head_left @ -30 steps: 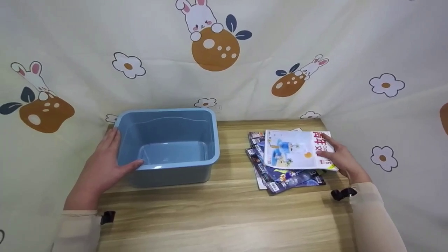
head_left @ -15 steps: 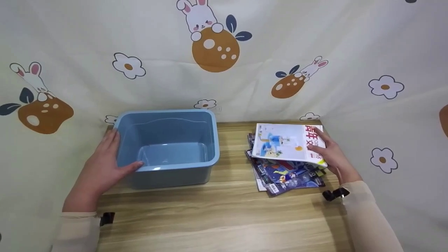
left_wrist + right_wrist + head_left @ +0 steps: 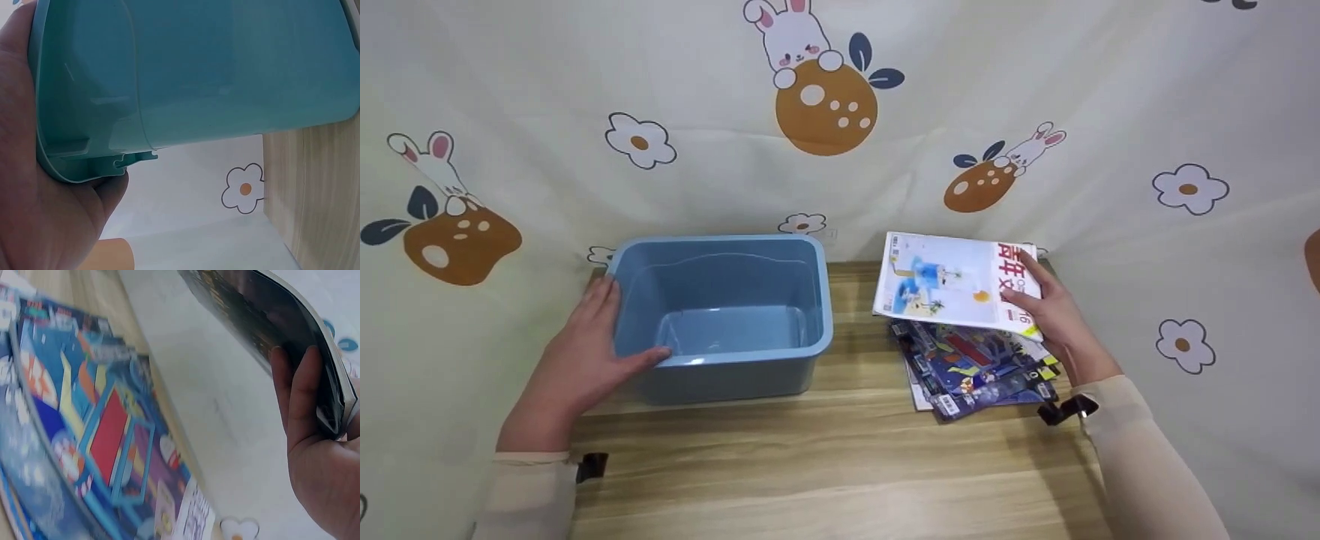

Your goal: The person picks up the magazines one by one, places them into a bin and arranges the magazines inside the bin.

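Note:
A light blue plastic bin point(image 3: 750, 354) stands at the left with nothing inside it. My left hand point(image 3: 585, 356) grips its front left corner, fingers along the left side and thumb over the front rim. In the left wrist view the palm point(image 3: 39, 191) lies against the bin's rim point(image 3: 40, 129). My right hand point(image 3: 1061, 322) pinches the right edge of a white-covered magazine point(image 3: 941, 274), thumb on the cover. From below, the right wrist view shows fingers point(image 3: 306, 391) against the magazine's dark back point(image 3: 247, 312). Under it lies a stack of dark blue, colourful magazines point(image 3: 975, 371), fanned unevenly.
The wood-grain tabletop point(image 3: 825, 465) carries the bin and the stack. A pale curtain point(image 3: 705, 187) printed with rabbits, oranges and flowers stands close behind and on both sides. A black strap clip point(image 3: 1069, 409) sits at the right sleeve.
My right hand has lifted the white magazine off the stack and moved it left and farther back, uncovering the blue magazines. The left hand and the bin have stayed in place.

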A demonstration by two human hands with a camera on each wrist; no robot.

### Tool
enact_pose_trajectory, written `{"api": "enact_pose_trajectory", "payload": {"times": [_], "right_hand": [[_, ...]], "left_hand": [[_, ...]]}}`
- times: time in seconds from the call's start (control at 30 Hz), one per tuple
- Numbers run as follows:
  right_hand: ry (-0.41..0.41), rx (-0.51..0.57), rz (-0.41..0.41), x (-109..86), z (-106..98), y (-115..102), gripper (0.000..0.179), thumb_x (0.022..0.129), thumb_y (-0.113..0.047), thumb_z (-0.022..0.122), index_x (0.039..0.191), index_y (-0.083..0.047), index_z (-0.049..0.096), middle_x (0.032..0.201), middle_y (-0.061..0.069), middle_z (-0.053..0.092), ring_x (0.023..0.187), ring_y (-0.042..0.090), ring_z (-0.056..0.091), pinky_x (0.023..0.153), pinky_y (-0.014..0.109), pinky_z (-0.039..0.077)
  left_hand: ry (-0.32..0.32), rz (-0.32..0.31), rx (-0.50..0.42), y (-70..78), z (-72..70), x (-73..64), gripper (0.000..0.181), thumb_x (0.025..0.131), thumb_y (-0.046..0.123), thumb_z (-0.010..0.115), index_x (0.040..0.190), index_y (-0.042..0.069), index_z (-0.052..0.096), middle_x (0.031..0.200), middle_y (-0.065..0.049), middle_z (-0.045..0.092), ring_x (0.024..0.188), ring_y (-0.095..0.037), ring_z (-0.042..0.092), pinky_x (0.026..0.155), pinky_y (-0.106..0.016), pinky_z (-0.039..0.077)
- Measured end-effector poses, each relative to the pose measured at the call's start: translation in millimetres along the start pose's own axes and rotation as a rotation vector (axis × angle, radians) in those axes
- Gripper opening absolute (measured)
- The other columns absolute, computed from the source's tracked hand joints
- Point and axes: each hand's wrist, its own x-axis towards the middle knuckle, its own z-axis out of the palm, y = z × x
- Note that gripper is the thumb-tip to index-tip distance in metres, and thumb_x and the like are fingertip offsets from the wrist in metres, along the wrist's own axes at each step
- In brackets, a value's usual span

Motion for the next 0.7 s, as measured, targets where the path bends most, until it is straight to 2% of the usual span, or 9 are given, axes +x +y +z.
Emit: {"api": "enact_pose_trajectory", "payload": {"times": [0.2, 0.33, 0.53, 0.7], "right_hand": [[-0.025, -0.004, -0.034, -1.3, 18, -18, 0.091, 0.106, -0.020, 0.078, 0.178, -0.037, 0.025, 0.140, 0.013, 0.058, 0.100, 0.020, 0.080, 0.081, 0.033, 0.068], [-0.027, -0.023, -0.029, -1.8, 27, -27, 0.088, 0.106, -0.023, 0.079, 0.176, -0.043, 0.029, 0.143, 0.014, 0.057, 0.102, 0.022, 0.080, 0.082, 0.035, 0.068], [-0.059, -0.021, -0.056, -2.6, 38, -40, 0.089, 0.106, -0.021, 0.078, 0.176, -0.040, 0.027, 0.142, 0.014, 0.059, 0.100, 0.021, 0.080, 0.079, 0.032, 0.068], [-0.083, -0.006, -0.051, -4.4, 46, -51, 0.089, 0.105, -0.025, 0.080, 0.176, -0.042, 0.029, 0.145, 0.013, 0.059, 0.104, 0.022, 0.079, 0.081, 0.032, 0.068]], "left_hand": [[-0.005, 0.015, -0.019, 0.1, -1.4, -1.0, 0.134, 0.091, 0.075, 0.077, 0.173, -0.008, 0.011, 0.182, -0.029, 0.008, 0.169, -0.047, 0.004, 0.121, -0.082, 0.027], [-0.005, 0.008, -0.015, 0.1, -0.9, -1.6, 0.135, 0.090, 0.076, 0.077, 0.173, -0.007, 0.011, 0.182, -0.029, 0.008, 0.169, -0.048, 0.004, 0.121, -0.083, 0.026], [-0.003, -0.007, -0.020, 1.3, -0.9, -1.6, 0.136, 0.089, 0.078, 0.076, 0.174, -0.006, 0.012, 0.182, -0.028, 0.008, 0.168, -0.050, 0.006, 0.119, -0.084, 0.027], [0.000, -0.020, -0.019, 1.6, -0.6, -1.0, 0.136, 0.088, 0.080, 0.076, 0.175, -0.003, 0.011, 0.183, -0.027, 0.008, 0.168, -0.051, 0.008, 0.116, -0.085, 0.029]]}}
